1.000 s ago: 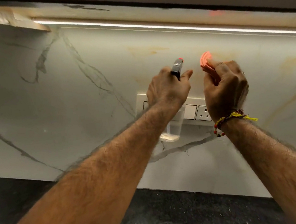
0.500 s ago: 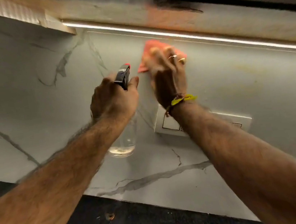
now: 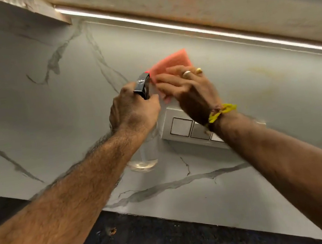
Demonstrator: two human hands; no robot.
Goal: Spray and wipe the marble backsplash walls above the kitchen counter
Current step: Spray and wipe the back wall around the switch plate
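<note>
The right hand (image 3: pixel 187 90) lies flat against the marble backsplash (image 3: pixel 42 117), fingers straight and spread, pressing a pink cloth (image 3: pixel 170 63) to the stone — the cloth's upper corner pokes out above the fingertips. Two rings sit on those fingers, and a yellow thread band (image 3: pixel 221 111) circles the wrist. Just beside it, nearly touching, the left hand (image 3: pixel 134 111) is curled round the neck of a clear spray bottle (image 3: pixel 143 155); the dark trigger head (image 3: pixel 142 85) sticks up above the knuckles, its red tip right against the cloth's edge. The bottle's body hangs below that hand, blurred, with what looks like a little liquid at the bottom. Under the right wrist, a white switch plate (image 3: pixel 183 128) is set into the wall. Above both hands runs a lit light strip (image 3: pixel 226 31) — below the forearms, the dark speckled counter (image 3: pixel 161 240).
</note>
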